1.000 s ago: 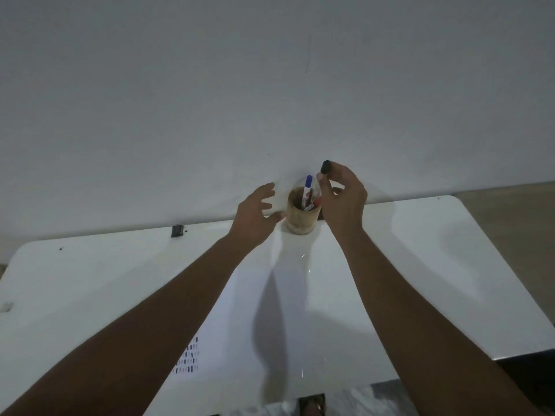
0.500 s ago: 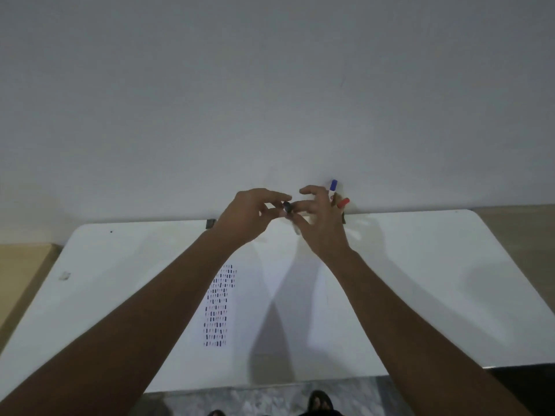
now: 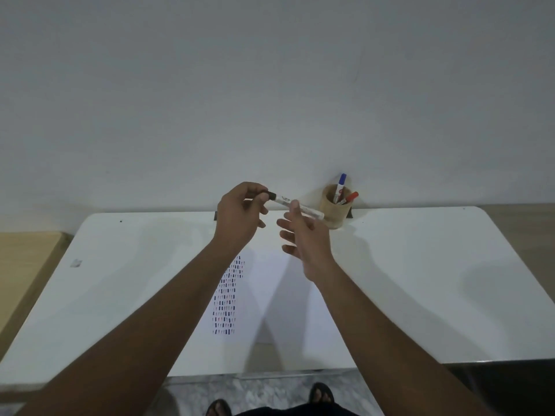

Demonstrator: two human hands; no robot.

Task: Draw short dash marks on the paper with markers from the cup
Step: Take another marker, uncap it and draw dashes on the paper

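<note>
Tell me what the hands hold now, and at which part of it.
A black marker, held above the table. The left hand pinches its black cap end; the right hand grips the white barrel near the middle.

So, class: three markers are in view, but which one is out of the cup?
The black-capped marker, held across both hands above the table; the blue-capped marker and red-capped marker stand in the wooden cup.

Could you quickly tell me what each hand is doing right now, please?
Left hand: fingers closed on the black cap end of the marker.
Right hand: holding the marker's barrel, other fingers spread.
</note>
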